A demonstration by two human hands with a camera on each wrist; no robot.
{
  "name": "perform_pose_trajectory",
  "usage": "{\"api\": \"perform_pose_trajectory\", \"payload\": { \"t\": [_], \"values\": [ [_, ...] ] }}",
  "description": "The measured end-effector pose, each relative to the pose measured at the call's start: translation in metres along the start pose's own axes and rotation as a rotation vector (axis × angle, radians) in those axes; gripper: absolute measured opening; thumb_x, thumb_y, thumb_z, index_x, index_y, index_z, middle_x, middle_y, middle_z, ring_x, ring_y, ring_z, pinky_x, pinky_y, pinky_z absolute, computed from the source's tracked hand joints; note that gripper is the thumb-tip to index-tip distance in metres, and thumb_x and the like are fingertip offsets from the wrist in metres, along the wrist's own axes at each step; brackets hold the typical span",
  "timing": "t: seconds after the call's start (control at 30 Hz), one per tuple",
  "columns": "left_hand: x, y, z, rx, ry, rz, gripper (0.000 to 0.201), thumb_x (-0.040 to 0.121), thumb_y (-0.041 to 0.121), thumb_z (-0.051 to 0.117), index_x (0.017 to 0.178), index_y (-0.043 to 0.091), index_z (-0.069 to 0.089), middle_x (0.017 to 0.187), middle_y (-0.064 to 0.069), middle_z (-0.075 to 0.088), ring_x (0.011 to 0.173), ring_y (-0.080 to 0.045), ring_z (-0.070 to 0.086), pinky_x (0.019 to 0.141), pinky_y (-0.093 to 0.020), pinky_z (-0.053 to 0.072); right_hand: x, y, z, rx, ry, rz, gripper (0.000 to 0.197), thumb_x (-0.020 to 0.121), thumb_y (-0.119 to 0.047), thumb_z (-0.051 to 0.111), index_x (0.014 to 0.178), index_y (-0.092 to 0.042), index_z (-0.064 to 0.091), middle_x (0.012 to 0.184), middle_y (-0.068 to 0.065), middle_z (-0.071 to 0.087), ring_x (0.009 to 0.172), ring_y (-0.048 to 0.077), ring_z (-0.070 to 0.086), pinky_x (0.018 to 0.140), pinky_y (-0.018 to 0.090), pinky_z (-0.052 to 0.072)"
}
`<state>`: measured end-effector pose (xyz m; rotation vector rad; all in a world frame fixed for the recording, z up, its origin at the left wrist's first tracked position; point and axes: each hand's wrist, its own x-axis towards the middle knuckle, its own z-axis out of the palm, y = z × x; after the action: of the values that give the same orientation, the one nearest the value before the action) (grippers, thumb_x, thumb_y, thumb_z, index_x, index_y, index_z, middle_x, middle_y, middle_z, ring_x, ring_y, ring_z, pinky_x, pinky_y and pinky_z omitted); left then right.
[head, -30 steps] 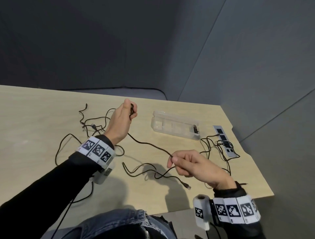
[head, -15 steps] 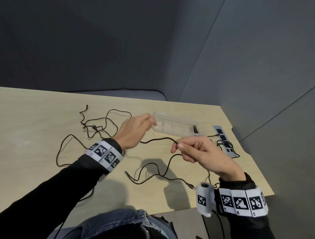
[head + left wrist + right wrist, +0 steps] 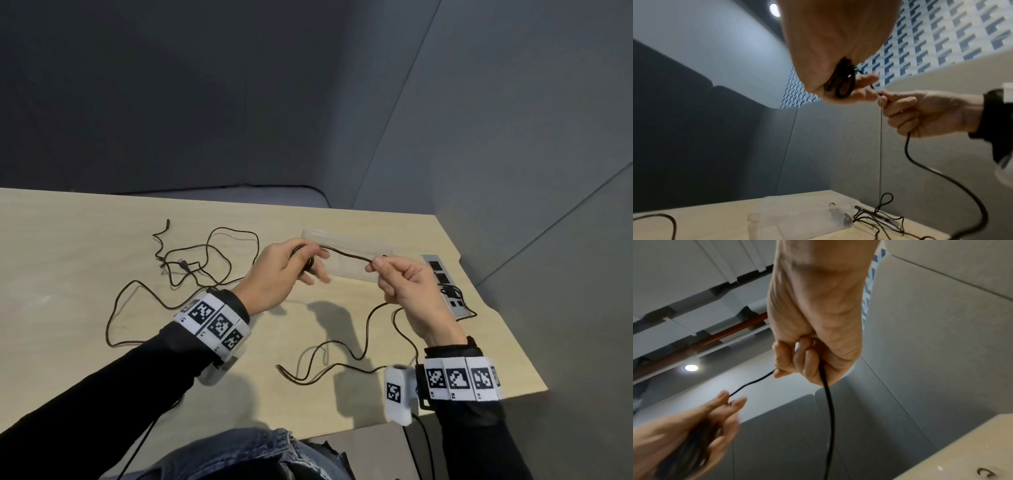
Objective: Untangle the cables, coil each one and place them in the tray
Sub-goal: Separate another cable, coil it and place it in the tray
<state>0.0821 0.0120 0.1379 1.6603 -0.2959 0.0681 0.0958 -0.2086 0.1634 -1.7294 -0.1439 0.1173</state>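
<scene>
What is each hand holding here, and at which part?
Left hand grips the wound coil of a black cable; right hand pinches the same cable's uncoiled run just beyond the coil.

Black cable runs between both grips and down onto the pale wood-grain surface. Behind the grips the tray is clear plastic. Black sleeves carry white wristbands printed with black-and-white square codes; the walls are dark grey.

Head view: high above, facing down onto desk. Wrist views: very close under each hand, facing upward toward walls and ceiling. Shared across all three: both hands.
</scene>
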Motion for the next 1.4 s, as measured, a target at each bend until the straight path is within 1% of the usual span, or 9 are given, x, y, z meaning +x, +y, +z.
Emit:
{"api": "perform_pose_trajectory", "payload": {
  "t": [0.1,0.2,0.33,0.4,0.47,0.67,0.93,1.17,1.4],
  "values": [
    [0.004,0.007,0.007,-0.299,0.151,-0.125,0.031,0.102,0.021,0.033,0.106,0.005,0.060,0.104,-0.012,0.071,0.098,-0.022,0.069,0.083,-0.036,0.056,0.003,0.012,0.013,0.134,-0.025,0.080,0.015,0.092,-0.015,0.056,0.079,-0.011,0.064,0.044,-0.006,0.040,0.042,0.007,0.029,0.044,0.018,0.024],
    [0.009,0.013,0.004,-0.473,0.316,-0.142,0.032,0.103,0.026,0.031,0.103,0.008,0.058,0.098,-0.008,0.073,0.097,-0.025,0.070,0.086,-0.040,0.053,0.001,0.027,0.031,0.191,-0.129,0.143,0.014,0.094,-0.013,0.053,0.080,-0.013,0.058,0.044,-0.006,0.044,0.039,0.005,0.032,0.040,0.017,0.027],
    [0.011,0.019,-0.001,-0.580,0.450,-0.135,0.029,0.103,0.028,0.031,0.090,0.014,0.052,0.061,0.003,0.048,0.052,-0.012,0.057,0.061,-0.040,0.057,-0.009,0.047,0.064,0.005,-0.293,0.173,0.028,0.097,-0.027,0.050,0.075,-0.014,0.062,0.041,-0.005,0.038,0.038,0.008,0.028,0.040,0.018,0.025],
    [0.013,0.012,-0.006,-0.507,0.521,-0.134,0.027,0.103,0.030,0.031,0.090,0.018,0.052,0.058,0.007,0.043,0.043,-0.007,0.034,0.041,-0.022,0.042,-0.013,0.046,0.076,-0.100,-0.366,0.193,0.033,0.096,-0.033,0.050,0.074,-0.014,0.065,0.041,-0.006,0.037,0.038,0.008,0.027,0.040,0.019,0.024],
    [0.014,0.001,-0.012,-0.363,0.554,-0.125,0.027,0.102,0.031,0.031,0.089,0.023,0.053,0.058,0.010,0.044,0.043,-0.008,0.028,0.040,-0.017,0.024,-0.014,0.039,0.082,-0.240,-0.446,0.178,0.031,0.096,-0.032,0.051,0.079,-0.013,0.068,0.045,-0.007,0.040,0.041,0.007,0.031,0.043,0.018,0.027],
    [0.003,-0.029,-0.031,0.678,0.240,0.148,0.044,0.095,0.050,0.017,0.096,0.029,0.056,0.065,0.010,0.052,0.064,-0.018,0.055,0.062,-0.034,0.044,-0.017,-0.014,0.077,-0.689,-0.635,-0.021,0.023,0.097,-0.021,0.045,0.087,-0.017,0.066,0.056,-0.006,0.052,0.048,0.002,0.045,0.053,0.019,0.039],
    [0.001,-0.022,-0.026,0.899,-0.006,0.382,0.044,0.090,0.055,0.032,0.082,0.021,0.058,0.061,0.009,0.055,0.056,-0.018,0.053,0.050,-0.027,0.038,0.009,-0.034,0.055,-0.601,-0.256,-0.278,0.027,0.096,-0.023,0.050,0.071,-0.023,0.059,0.045,-0.011,0.043,0.044,0.006,0.035,0.049,0.019,0.029],
    [-0.002,-0.021,-0.019,0.353,0.040,0.221,0.027,0.098,0.030,0.046,0.100,0.013,0.067,0.059,0.005,0.062,0.052,-0.002,0.052,0.057,-0.012,0.039,0.020,-0.017,0.051,-0.107,-0.068,-0.099,0.016,0.087,-0.015,0.066,0.073,-0.008,0.063,0.047,-0.004,0.038,0.045,0.007,0.028,0.044,0.015,0.024],
    [0.000,-0.004,-0.007,-0.304,0.199,-0.050,0.028,0.099,0.021,0.039,0.109,0.009,0.062,0.107,-0.011,0.071,0.101,-0.023,0.068,0.087,-0.032,0.055,0.020,0.009,0.052,0.232,-0.141,0.101,0.011,0.088,-0.012,0.060,0.078,-0.013,0.057,0.057,0.000,0.054,0.042,0.007,0.032,0.042,0.017,0.028]
  ]
}}
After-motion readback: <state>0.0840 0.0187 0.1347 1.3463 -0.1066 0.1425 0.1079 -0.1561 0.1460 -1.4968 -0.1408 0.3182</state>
